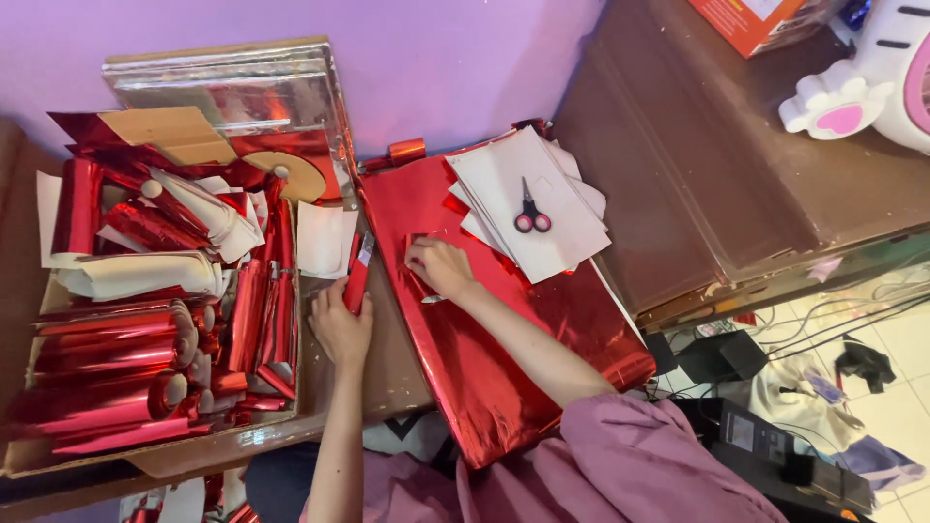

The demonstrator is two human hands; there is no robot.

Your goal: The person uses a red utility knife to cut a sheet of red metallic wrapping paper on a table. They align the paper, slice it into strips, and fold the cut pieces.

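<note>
The left hand [339,324] is wrapped around a narrow red cutter [358,273], gripping its lower end so that the tool's long axis runs up and slightly to the right, away from the wrist. Its pale tip sits at the left edge of the red foil sheet [484,378], which is spread over a board and slopes from upper left down to lower right. The right hand [438,266] lies palm-down on the upper part of that sheet, fingers curled and pressing on a small folded flap of foil; whether it pinches anything underneath cannot be told. The two hands are near each other, the cutter just to the left of the right hand's fingertips, so the left hand is the one closer to the sheet's edge while the right one holds the foil flat.

Just beyond the right hand, a stack of white paper [528,208] rests on the far end of the sheet, with small scissors [531,215] lying on top, handles toward the person. To the left, a cardboard box [145,455] holds many red foil rolls [107,349] lying mostly lengthwise, and silver foil boards [232,92] lean against the purple wall
</note>
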